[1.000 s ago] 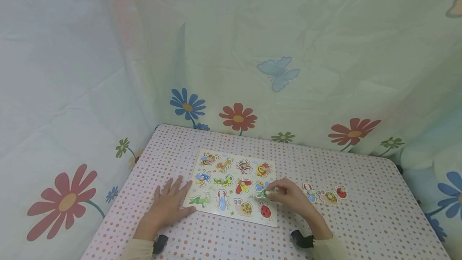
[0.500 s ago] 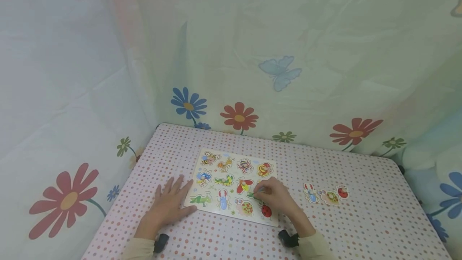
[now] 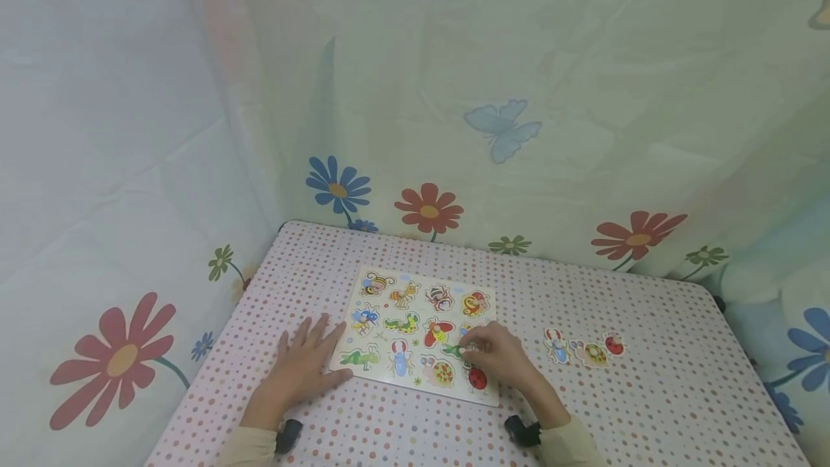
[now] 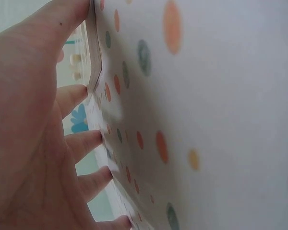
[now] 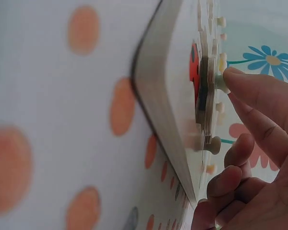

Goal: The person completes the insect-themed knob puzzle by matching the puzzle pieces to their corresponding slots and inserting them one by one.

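A wooden knob puzzle board [image 3: 381, 338] with insect pictures lies on the table. My right hand [image 3: 502, 360] pinches the small knob [image 5: 222, 84] of a green puzzle piece [image 3: 452, 352] between thumb and finger. That piece is over the right part of the board, close above the ladybug picture [image 3: 478, 379]; the hand hides much of it. In the right wrist view the piece's edge [image 5: 210, 98] stands just off the board's face. My left hand [image 3: 301, 366] lies with fingers spread at the board's left edge, thumb and index finger touching it.
To the right of the board lie three loose pieces: a stag beetle [image 3: 556, 347], a snail [image 3: 591, 354] and a ladybug [image 3: 614, 344]. Other knobbed pieces, such as the caterpillar [image 3: 402, 323], sit on the board. A dotted cloth [image 3: 674, 395] covers the table, with a printed curtain [image 3: 570, 128] behind.
My right hand has moved left and slightly down with the green piece, from the blue-winged insect toward the area above the ladybug picture, then shifted slightly right. My left hand has stayed in place.
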{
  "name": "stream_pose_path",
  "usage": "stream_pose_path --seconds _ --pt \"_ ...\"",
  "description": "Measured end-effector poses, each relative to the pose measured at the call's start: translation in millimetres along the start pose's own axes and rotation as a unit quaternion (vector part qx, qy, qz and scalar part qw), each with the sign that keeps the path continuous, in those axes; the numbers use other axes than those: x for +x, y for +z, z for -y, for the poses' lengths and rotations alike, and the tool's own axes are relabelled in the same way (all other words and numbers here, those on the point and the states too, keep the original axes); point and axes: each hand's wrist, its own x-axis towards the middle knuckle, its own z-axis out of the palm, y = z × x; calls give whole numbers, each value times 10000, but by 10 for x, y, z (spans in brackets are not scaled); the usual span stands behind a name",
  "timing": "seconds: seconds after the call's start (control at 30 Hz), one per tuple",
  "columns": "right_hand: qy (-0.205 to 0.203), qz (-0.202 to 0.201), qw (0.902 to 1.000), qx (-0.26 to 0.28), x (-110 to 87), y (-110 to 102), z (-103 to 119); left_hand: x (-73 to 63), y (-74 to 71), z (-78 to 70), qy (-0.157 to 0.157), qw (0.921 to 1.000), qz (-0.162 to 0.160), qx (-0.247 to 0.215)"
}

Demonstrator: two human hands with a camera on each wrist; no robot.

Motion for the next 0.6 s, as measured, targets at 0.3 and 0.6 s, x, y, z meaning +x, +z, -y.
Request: stream_pose_path --seconds 0.3,0.6 --pt "-70 -29 9999 -79 10 12 6 -8 -11 -18 -25 10000 -38 -10" --pt "-166 102 9996 -208 29 0 73 -2 -4 -16 -46 10000 -30 -39"
